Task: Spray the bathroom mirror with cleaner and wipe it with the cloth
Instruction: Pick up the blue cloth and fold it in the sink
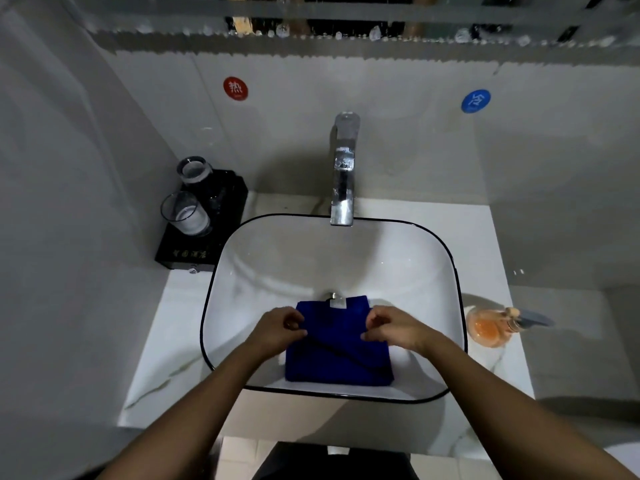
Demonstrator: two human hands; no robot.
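Over the sink (446, 258) you pinched the blue cloth (337, 355) with left hand (278, 329) and right hand (393, 327); fold flat, edges aligned, for wiping.

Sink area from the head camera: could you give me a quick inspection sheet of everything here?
Surface: white marbled stone counter carrying a white black-rimmed basin.
Job's things: folded blue cloth inside the basin; droplet-covered mirror edge at top; no spray cleaner seen.
Clutter: two clear glass tumblers on a black tray; orange pump bottle on the right.
Hands: left hand and right hand each pinch the cloth's fold.
Cables: nothing seen.
Surroundings: chrome faucet; red round sticker and blue round sticker on grey wall.
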